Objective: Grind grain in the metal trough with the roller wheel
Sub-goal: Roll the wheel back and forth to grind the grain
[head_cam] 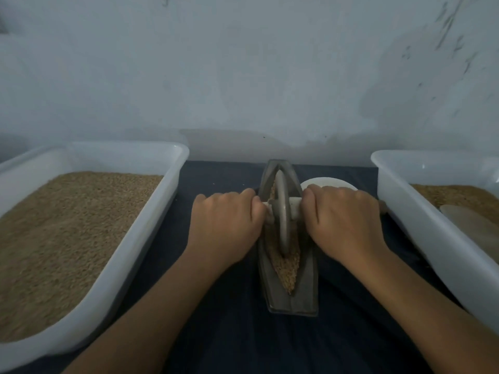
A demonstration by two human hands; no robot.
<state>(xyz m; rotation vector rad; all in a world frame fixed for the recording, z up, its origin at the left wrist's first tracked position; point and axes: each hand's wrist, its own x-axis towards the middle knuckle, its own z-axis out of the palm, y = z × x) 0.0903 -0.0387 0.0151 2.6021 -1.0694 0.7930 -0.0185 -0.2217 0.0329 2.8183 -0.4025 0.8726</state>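
At frame centre the trough [290,287] holds grain [286,268] with the roller wheel [283,214] standing in it, a grain-filled tub [151,211] at left, another tub [405,209] at right, and perhaps a bowl [328,182] just behind.

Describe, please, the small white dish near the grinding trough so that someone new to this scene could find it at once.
Start at the metal trough on the dark cloth between two big white tubs. Just to its right, at the far end, the white dish peeps out behind the right hand. Unlike the rectangular, grain-filled tubs, it is small and round, and largely hidden by the hand.
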